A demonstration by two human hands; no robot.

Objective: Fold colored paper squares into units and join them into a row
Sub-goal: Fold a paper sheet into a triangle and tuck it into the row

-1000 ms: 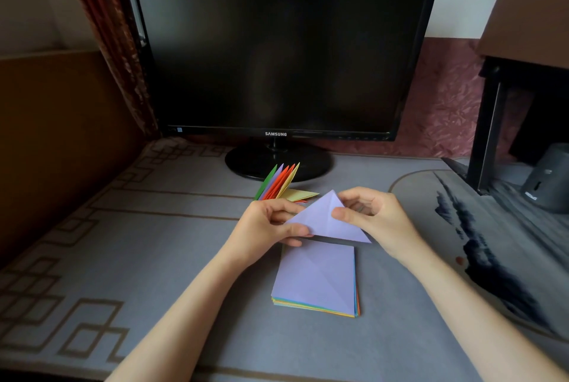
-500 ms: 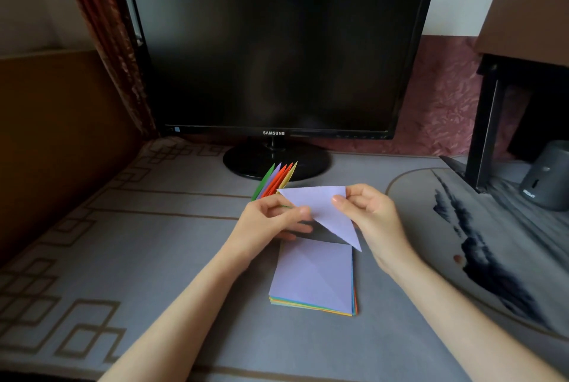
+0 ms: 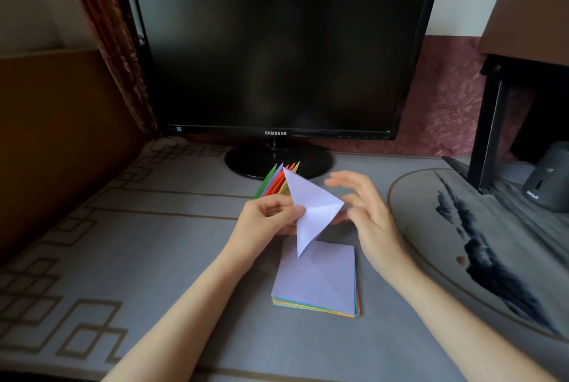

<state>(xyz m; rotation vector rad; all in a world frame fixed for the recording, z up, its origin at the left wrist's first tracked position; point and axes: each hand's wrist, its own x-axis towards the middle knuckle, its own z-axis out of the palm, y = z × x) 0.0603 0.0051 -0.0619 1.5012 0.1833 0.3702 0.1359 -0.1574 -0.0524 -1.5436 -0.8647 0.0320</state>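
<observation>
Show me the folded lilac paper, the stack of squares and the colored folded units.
folded lilac paper (image 3: pixel 308 190): head view, on its upper flap above the crease.
stack of squares (image 3: pixel 320 281): head view, middle of the top lilac sheet.
colored folded units (image 3: pixel 278 184): head view, on the orange one.

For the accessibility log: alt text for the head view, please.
A person's left hand pinches a folded lilac paper triangle over a stack of colored paper squares; the right hand hovers open beside it. A dark monitor stands behind.
</observation>
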